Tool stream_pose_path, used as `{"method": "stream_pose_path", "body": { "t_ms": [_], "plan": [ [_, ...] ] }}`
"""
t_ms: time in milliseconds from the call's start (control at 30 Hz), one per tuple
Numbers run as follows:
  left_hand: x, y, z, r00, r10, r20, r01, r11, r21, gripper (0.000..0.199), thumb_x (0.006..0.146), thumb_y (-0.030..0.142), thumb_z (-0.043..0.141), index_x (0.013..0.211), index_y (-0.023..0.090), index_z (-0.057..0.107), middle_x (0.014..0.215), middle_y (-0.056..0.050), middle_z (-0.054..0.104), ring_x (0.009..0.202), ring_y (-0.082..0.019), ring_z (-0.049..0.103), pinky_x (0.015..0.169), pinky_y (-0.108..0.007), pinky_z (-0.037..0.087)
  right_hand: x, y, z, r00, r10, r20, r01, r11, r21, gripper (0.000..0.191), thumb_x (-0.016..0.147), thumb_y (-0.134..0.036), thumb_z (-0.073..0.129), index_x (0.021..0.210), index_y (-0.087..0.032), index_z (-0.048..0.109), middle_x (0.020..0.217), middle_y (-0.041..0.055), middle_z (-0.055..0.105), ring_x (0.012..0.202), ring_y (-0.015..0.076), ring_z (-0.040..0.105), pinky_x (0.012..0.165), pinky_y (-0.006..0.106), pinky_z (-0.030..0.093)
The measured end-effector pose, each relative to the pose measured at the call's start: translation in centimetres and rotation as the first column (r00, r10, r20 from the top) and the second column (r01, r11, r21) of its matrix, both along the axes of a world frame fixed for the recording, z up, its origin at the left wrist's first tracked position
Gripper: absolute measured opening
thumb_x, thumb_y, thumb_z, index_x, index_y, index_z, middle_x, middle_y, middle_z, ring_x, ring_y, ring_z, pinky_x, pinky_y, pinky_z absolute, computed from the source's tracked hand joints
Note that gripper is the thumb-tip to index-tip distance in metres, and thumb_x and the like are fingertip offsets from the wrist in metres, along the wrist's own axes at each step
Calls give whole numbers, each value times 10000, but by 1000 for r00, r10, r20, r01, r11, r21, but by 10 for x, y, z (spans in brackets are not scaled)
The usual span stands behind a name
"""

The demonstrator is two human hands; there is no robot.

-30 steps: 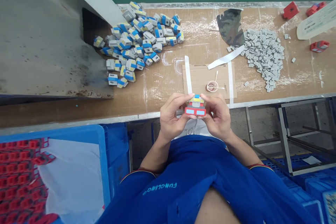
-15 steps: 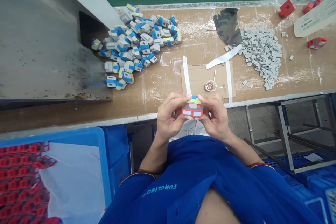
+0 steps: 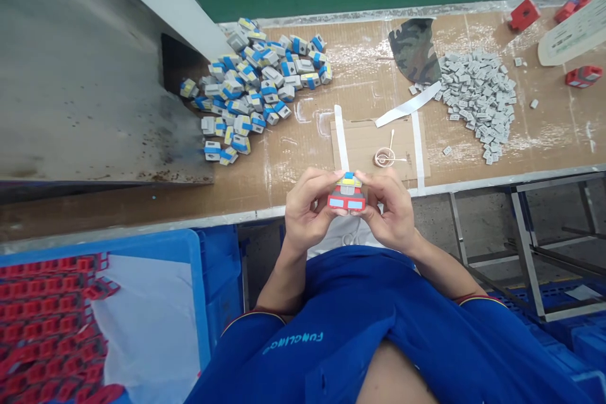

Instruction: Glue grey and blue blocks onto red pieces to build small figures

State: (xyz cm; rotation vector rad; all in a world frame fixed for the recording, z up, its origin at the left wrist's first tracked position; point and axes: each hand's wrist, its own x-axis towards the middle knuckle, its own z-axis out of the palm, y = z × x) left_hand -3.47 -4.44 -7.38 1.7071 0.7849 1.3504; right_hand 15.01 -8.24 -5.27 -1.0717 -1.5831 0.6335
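Observation:
Both my hands hold a small multi-part plastic block (image 3: pixel 347 196) in front of my chest, just past the workbench's near edge. It has a red base with pale blue panels, and grey, yellow and blue layers above. My left hand (image 3: pixel 307 207) grips its left side, and my right hand (image 3: pixel 386 208) grips its right side. Their fingertips nearly meet at the top. Behind them lies a cardboard sheet (image 3: pixel 364 145) with a small coil of wire (image 3: pixel 384 156). A heap of grey, blue and yellow parts (image 3: pixel 255 85) lies to the far left.
Small grey pieces (image 3: pixel 478 98) and a camouflage cloth (image 3: pixel 415 50) lie on the bench. Red pieces (image 3: pixel 583 76) and a printed card (image 3: pixel 574 30) sit far right. A metal chute (image 3: pixel 85 76) stands left. A blue crate (image 3: pixel 199 290) holds red parts. A metal frame (image 3: pixel 525 246) stands right.
Both hands keep hold of the block, which has shifted slightly left and turned a little. The whole scene has shifted slightly in view as my head moved.

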Motion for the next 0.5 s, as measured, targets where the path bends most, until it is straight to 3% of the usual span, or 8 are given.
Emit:
{"method": "stream_pose_path", "body": {
  "t_ms": [200, 500],
  "plan": [
    [-4, -1, 0, 999, 11, -37, -12, 1000, -27, 480, 973, 514, 794, 1400, 302, 745, 1080, -59, 714, 775, -137, 618, 574, -219, 472, -3, 1, -1, 1000, -5, 12, 5, 1000, -9, 383, 1061, -372, 707, 1425, -266, 647, 807, -21, 563, 647, 152, 478, 558, 294, 456],
    [3, 5, 2, 1000, 0, -4, 0, 998, -67, 494, 958, 537, 804, 1379, 282, 767, 975, -38, 638, 719, -115, 580, 527, -191, 419, 3, 4, -5, 1000, 10, -27, -11, 998, -62, 402, 1044, -340, 734, 1433, -276, 655, 777, -37, 514, 669, 153, 472, 602, 295, 466]
  ]
}}
